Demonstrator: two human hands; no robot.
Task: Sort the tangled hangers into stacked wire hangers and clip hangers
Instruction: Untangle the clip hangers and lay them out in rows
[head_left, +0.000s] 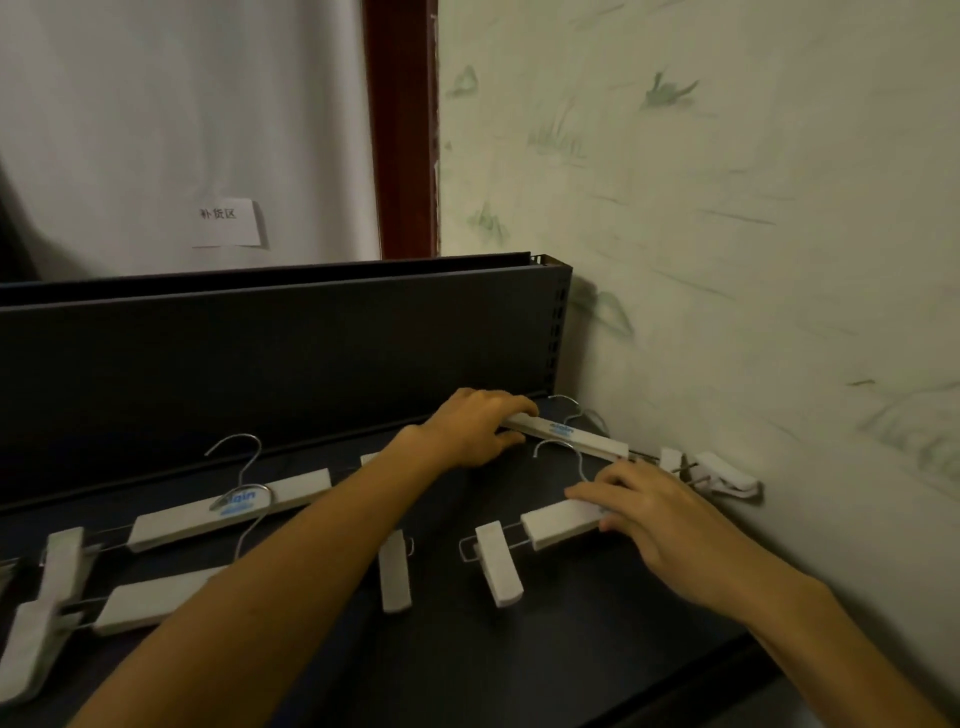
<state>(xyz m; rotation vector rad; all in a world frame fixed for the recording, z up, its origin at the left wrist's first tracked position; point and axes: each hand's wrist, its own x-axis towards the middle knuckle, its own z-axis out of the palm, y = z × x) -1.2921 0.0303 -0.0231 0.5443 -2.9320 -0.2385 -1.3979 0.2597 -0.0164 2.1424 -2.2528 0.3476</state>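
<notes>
Several white clip hangers with wire hooks lie on a dark shelf (545, 649). My left hand (475, 426) grips the left end of the far clip hanger (576, 435), which lies by the wall corner with its clip (727, 475) at the right. My right hand (660, 512) presses on the bar of a nearer clip hanger (558, 525), whose left clip (498, 564) points toward me. Two more clip hangers lie at the left, one behind (228, 512) and one in front (150, 600), partly hidden by my left forearm. No plain wire hanger is visible.
The shelf's dark back panel (285, 353) rises behind the hangers. A patterned wall (753, 260) closes the right side. A loose clip (395, 569) lies mid-shelf. A white curtain with a paper label (226, 222) hangs behind.
</notes>
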